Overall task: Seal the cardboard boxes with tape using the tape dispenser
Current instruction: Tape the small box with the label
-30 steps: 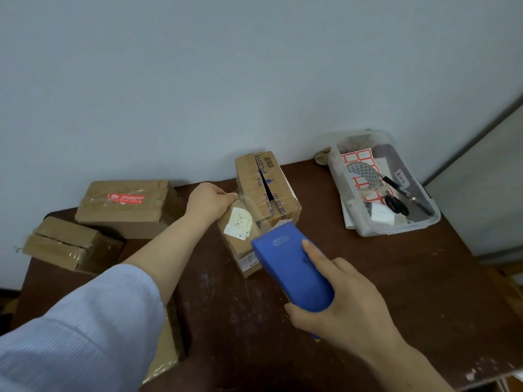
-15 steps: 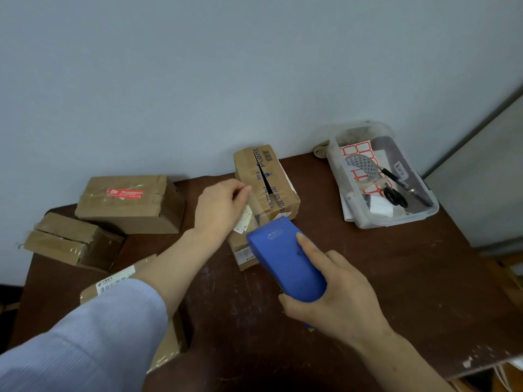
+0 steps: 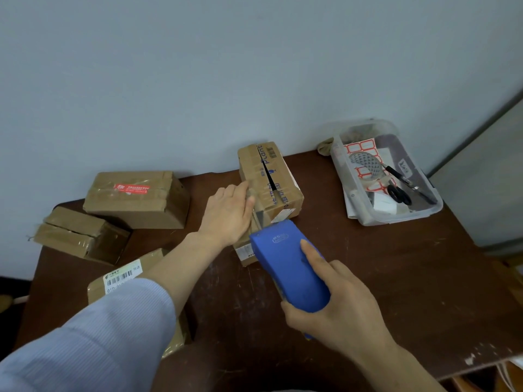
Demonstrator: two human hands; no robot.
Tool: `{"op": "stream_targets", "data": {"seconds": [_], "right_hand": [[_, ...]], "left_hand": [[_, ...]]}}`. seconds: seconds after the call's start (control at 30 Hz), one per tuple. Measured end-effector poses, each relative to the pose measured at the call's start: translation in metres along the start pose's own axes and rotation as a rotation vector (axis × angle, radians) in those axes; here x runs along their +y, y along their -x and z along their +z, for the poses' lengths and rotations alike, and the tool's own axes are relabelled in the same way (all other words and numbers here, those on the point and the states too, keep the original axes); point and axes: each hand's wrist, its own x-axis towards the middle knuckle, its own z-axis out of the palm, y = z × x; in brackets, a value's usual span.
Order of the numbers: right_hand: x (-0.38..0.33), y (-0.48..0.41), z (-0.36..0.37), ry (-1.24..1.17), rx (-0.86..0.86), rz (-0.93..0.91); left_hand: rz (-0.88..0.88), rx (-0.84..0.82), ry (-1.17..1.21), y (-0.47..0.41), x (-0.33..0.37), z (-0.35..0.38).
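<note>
A small cardboard box stands mid-table, mostly hidden behind my hands. My left hand lies flat on its top with straight fingers, pressing down a strip of clear tape. The tape runs from the blue tape dispenser, which my right hand grips from behind, forefinger stretched along its top. The dispenser's nose sits at the box's near right edge. Just behind stands a taller box with blue print and a dark open slit along its top.
Two taped boxes sit at the back left; another with a barcode label lies under my left forearm. A clear plastic bin with scissors and red labels stands back right. The dark wooden table ends near bottom right.
My left hand has slid right and flattened over the small box's top, covering its white label. The dispenser stays at the box's near edge with tape now stretched out.
</note>
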Motion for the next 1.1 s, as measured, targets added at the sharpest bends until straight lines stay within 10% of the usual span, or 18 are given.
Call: {"op": "stream_targets", "data": {"seconds": [0.83,1.1], "right_hand": [[-0.007,0.013,0.006,0.177,-0.053,0.086],[-0.028,0.0,-0.018,0.248,-0.162,0.075]], "left_hand": [[0.07,0.068,-0.215,0.016,0.021,-0.002],[0.088,-0.307,-0.159,0.013,0.004,-0.021]]}}
